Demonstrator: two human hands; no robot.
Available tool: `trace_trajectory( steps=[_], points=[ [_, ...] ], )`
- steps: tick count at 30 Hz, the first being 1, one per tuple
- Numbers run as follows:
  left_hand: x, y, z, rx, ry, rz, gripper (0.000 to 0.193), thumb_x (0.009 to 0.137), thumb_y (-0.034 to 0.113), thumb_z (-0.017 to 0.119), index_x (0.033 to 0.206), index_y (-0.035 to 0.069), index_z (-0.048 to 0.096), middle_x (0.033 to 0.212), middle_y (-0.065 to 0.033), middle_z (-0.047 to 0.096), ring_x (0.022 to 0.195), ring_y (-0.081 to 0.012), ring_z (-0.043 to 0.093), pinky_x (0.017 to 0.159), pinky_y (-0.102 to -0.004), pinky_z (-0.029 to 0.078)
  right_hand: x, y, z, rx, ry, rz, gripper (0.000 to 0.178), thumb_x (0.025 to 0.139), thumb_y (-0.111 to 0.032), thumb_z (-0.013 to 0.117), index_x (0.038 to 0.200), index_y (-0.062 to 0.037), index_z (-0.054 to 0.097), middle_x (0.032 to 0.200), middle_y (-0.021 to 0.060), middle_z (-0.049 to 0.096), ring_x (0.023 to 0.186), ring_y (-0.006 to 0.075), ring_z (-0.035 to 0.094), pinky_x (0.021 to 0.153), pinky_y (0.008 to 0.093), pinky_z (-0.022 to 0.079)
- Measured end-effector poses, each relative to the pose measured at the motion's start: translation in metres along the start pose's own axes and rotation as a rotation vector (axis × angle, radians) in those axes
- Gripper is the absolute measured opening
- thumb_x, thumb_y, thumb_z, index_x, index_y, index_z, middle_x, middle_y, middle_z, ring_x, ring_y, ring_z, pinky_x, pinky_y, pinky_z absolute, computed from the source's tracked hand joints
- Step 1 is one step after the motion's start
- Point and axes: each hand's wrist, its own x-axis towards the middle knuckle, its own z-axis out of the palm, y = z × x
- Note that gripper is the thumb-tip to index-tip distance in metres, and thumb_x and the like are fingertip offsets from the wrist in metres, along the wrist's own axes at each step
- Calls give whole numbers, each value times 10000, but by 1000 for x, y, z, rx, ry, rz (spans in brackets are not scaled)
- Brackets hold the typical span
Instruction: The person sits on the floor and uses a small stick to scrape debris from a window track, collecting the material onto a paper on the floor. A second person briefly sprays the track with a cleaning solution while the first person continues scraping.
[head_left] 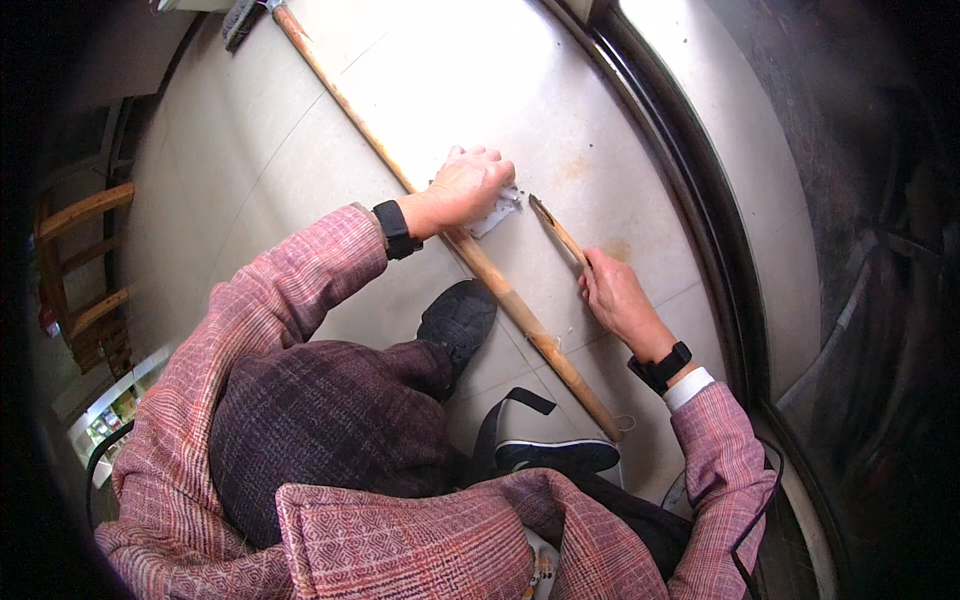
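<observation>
Left hand (470,187): fingers curled around white wad (490,220) (partly hidden); right hand (622,302): fingers pinching wooden stick (563,235).

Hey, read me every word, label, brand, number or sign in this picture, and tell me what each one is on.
No readable text anywhere.
Slim wooden tool in the right hand: no lettering visible.
White scrap at the left hand: no lettering visible.
Long wooden pole: none visible.
Colourful items at the left edge: too small and blurred to tell.
</observation>
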Motion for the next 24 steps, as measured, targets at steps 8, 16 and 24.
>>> trace_trajectory(
  steps=[8,16,24],
  points=[
    [4,4,3,-87,28,-8,211,815,9,587,1004,72,657,943,-86,673,936,-282,631,838,-394,477,19,-1,11,-43,23,-61,130,967,-69,431,934,27,511,728,180,607,658,308,627,615,407,498],
    [-3,-26,-11,-316,81,-127,274,880,7,506,1128,95,583,911,-93,678,841,-269,679,746,-376,542,26,-16,8,40,-19,-94,123,955,-62,436,964,25,523,724,195,612,672,331,639,612,420,494],
    [-8,-31,-19,31,50,122,350,744,-1,668,1068,123,619,1058,-97,569,1013,-273,553,849,-413,458,24,-6,22,5,-14,-101,136,962,-91,461,944,32,515,771,256,587,696,408,602,637,456,476]
  ],
)
